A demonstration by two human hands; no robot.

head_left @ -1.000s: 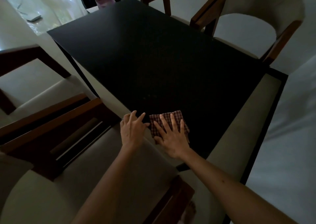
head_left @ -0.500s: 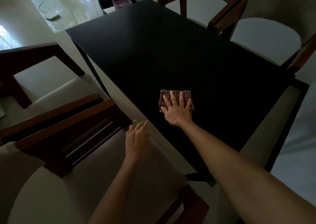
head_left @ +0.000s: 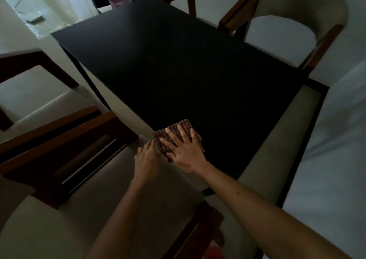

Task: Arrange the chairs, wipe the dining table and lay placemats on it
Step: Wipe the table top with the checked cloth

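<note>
The right hand [head_left: 185,152] has pulled the checked cloth [head_left: 174,138] back from the middle of the worktop [head_left: 178,64] to its near edge, fingers spread flat on it. The left hand [head_left: 146,160] waits beside it at the edge, fingers loosely bent, holding nothing. I judge the wiping is half done; no placemats are in view.
</note>
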